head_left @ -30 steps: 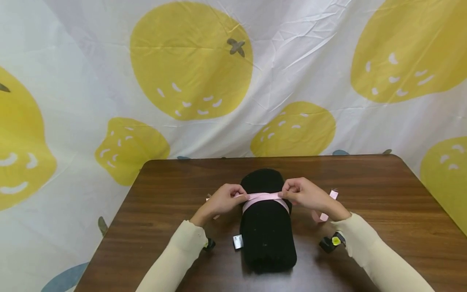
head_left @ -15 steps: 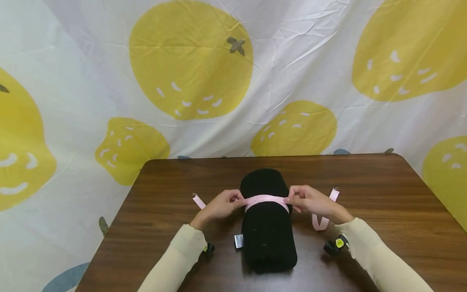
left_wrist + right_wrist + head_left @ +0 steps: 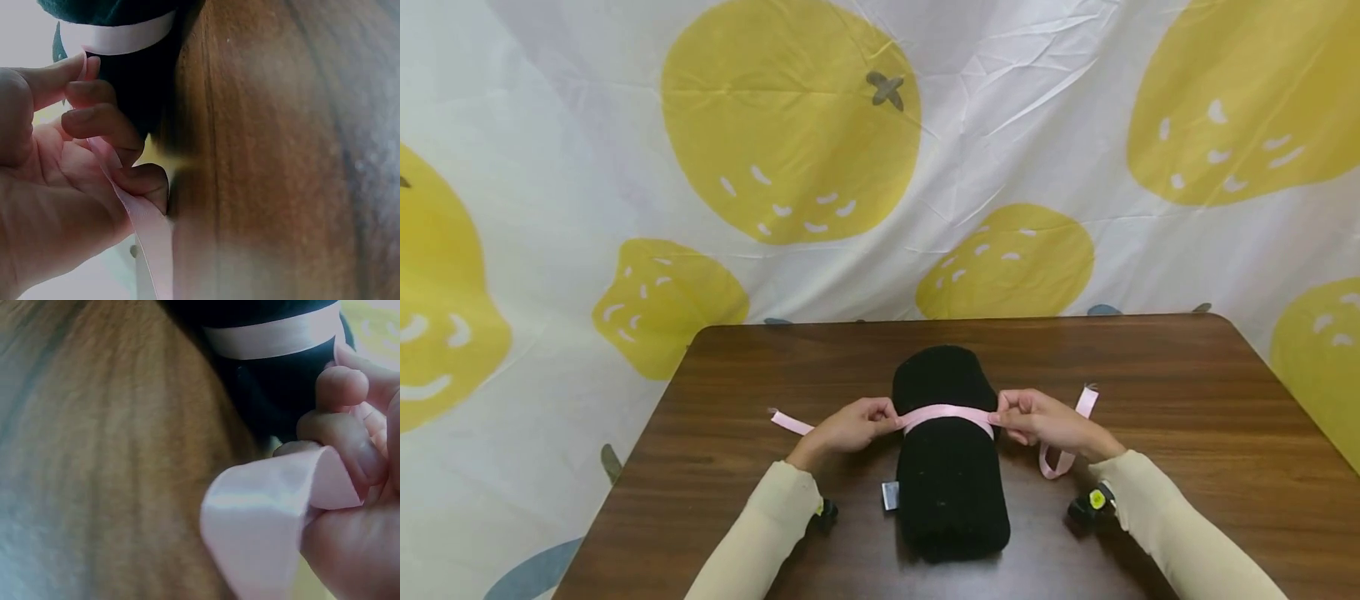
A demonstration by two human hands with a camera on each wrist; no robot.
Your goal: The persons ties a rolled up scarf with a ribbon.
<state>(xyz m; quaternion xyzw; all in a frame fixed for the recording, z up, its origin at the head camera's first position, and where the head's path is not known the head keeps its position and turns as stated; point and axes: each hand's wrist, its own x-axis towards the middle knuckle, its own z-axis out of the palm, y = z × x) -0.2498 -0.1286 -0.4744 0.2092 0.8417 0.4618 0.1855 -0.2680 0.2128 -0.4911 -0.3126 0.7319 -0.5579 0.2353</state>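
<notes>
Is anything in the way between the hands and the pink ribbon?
No, nothing visible is: the left hand and right hand both pinch the pink ribbon, one at each side of the black roll.

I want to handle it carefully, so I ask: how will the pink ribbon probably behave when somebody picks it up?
The pink ribbon is probably floppy, because its loose part bends in a curve near the right hand. It looks thin and flat, so it should be light. Its shiny surface suggests it may slip a little.
</notes>
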